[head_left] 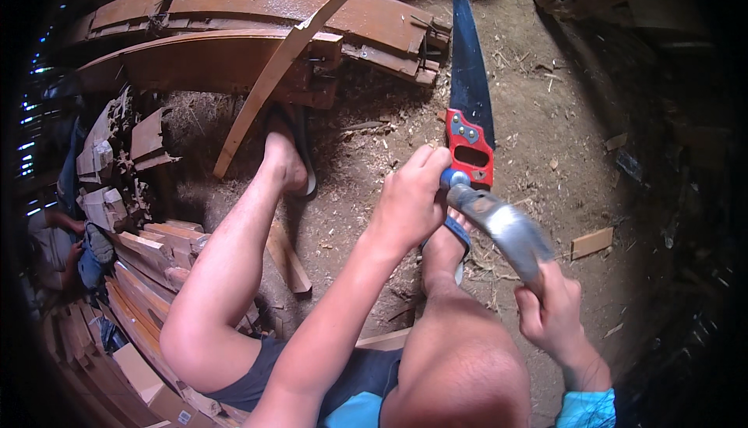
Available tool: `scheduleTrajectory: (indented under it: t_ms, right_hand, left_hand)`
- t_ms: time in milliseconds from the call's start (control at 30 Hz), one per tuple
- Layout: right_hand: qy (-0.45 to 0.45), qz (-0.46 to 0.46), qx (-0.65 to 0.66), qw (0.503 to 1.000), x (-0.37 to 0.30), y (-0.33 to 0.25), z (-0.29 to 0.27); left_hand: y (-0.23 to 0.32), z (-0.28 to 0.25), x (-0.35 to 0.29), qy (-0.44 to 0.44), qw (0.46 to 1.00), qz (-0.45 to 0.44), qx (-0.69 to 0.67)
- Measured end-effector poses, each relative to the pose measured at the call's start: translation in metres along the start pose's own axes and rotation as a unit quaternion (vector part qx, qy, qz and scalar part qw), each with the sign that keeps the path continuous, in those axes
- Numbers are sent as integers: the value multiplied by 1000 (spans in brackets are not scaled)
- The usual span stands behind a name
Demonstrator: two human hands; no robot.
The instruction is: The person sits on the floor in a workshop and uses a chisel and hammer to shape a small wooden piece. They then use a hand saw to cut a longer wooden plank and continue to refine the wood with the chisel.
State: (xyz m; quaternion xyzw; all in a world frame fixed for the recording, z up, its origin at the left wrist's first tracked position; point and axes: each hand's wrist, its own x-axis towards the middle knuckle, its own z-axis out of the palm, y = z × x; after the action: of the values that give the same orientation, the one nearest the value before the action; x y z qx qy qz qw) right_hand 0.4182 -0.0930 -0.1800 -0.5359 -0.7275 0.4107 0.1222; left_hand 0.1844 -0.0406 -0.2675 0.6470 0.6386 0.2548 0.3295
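Note:
A hammer [506,229] with a shiny, motion-blurred metal part and a blue rounded end slants between my two hands. My right hand [555,311] is closed round its lower right end. Against the blue end, my left hand [411,202] is closed with its knuckles up; what its fingers hold, if anything, is hidden. Just beyond the hammer a handsaw [472,62] lies on the dirt floor, its dark blade pointing away from me and its red handle close to my left hand. My sandalled feet are planted apart, one below the saw handle.
Curved brown timber pieces [288,0] lie at the far left, with a thin wooden strip [273,73] leaning across them. Stacked boards [140,303] and splintered wood fill the left side, where another person is partly visible. A small wood block [592,243] lies right of the hammer.

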Motion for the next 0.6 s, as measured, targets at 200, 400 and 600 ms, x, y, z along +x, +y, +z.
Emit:
scheduleTrajectory:
  t_ms: [200, 400, 600]
  right_hand:
    - [131, -59, 179, 973, -12, 12, 9]
    - [163, -50, 158, 973, -8, -2, 5]
    - [47, 23, 57, 997, 6, -1, 22]
  left_hand:
    - [3, -4, -1, -9, 1000, -12, -10]
    - [0, -4, -4, 4, 1000, -7, 2]
    - [-8, -3, -3, 15, 1000, -24, -11]
